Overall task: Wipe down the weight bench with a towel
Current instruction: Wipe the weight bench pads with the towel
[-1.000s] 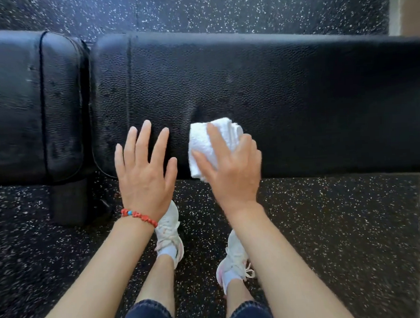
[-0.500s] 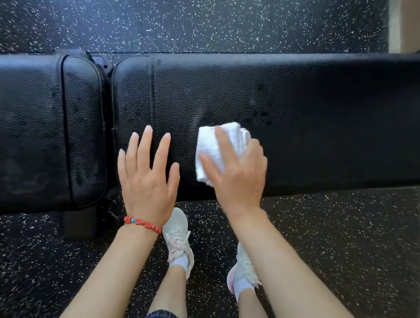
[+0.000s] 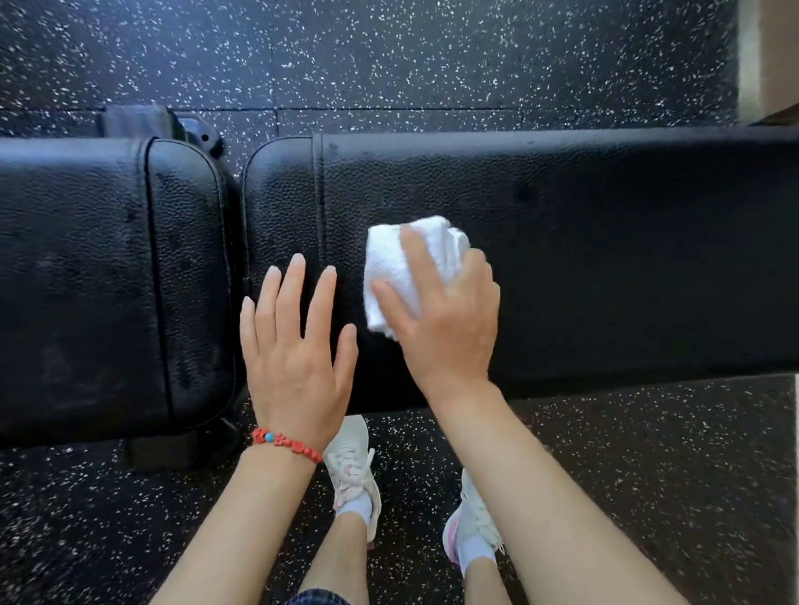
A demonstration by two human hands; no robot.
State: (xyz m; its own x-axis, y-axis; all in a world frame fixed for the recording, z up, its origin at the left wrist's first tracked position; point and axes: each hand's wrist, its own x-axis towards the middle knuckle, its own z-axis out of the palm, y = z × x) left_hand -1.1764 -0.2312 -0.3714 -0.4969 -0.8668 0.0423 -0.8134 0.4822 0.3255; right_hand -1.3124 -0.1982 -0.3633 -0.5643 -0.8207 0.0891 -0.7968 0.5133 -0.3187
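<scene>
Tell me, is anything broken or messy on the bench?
Nothing stands out. The black bench pad shows no tear that I can see. The right hand holds the white towel on it, and the left hand lies flat beside it.

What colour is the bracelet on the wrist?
The bracelet is red with one blue bead, seen clearly in the head view.

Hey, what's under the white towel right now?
The towel lies bunched on the long black bench pad, gripped by the right hand. Pebbled vinyl shows all around it. The patch directly beneath is covered, so whether it is clean or damp cannot be seen.
</scene>
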